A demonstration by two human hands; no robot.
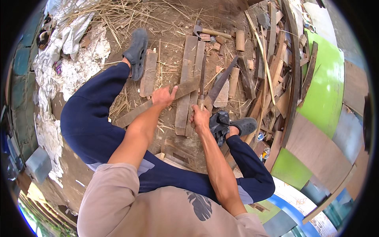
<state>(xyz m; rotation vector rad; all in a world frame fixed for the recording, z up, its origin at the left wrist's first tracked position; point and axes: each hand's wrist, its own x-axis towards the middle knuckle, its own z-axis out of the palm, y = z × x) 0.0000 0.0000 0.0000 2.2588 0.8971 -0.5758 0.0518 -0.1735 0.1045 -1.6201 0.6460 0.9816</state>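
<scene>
My left hand point(163, 97) grips a weathered wooden board point(134, 114), which slants across the ground in front of me. Its thumb sticks out along the board's top. My right hand point(200, 117) is closed round a wooden handle at the lower ends of two tools lying side by side. One is a handsaw point(223, 82) with a tapering dark blade; the other is a long, narrow-bladed tool point(203, 77) with a wooden handle. Which handle is in the fingers I cannot tell. Beneath the slanted board lie two upright-running planks point(186, 71).
A hammer-like tool point(215, 33) with a wooden handle lies at the far side. Scrap wood point(276, 67) is heaped on the right, beside green panels point(323, 83). My feet in dark clogs point(137, 53) flank the work. A black plastic bag point(218, 124) lies by the right foot.
</scene>
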